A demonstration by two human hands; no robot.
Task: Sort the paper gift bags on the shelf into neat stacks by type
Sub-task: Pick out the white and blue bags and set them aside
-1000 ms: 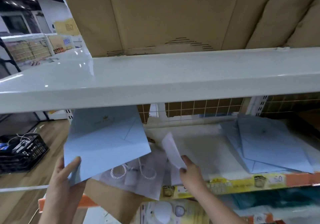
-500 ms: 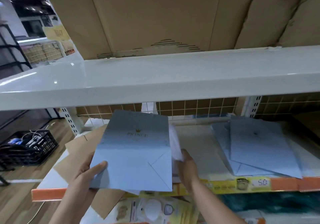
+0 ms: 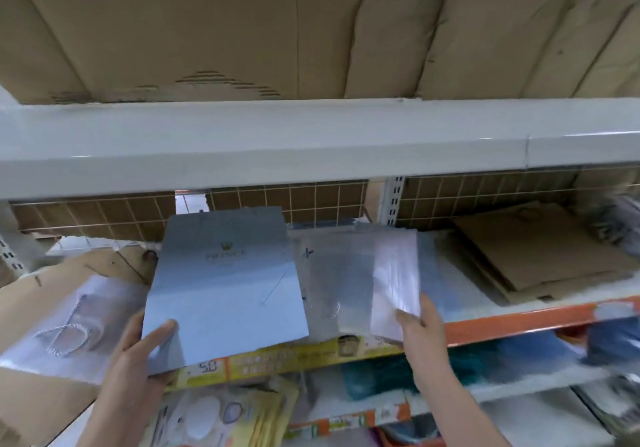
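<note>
A flat light-blue gift bag with a small gold crown print is held up over the shelf front; my left hand grips its lower left corner, thumb on top. My right hand pinches the lower edge of a narrow white folded bag, lifted above a blurred pile of blue bags lying on the shelf. A white bag with twisted cord handles lies at the left. Flat brown paper bags are stacked at the right.
A white shelf board hangs low overhead, carrying cardboard boxes. A wire grid backs the shelf. Brown cardboard lies at the left. The orange and yellow price strip runs along the front, with packaged goods on the lower shelf.
The view has swung right. My right hand has lifted the white folded bag and carried it right, over the blue pile. My left hand still holds the blue bag.
</note>
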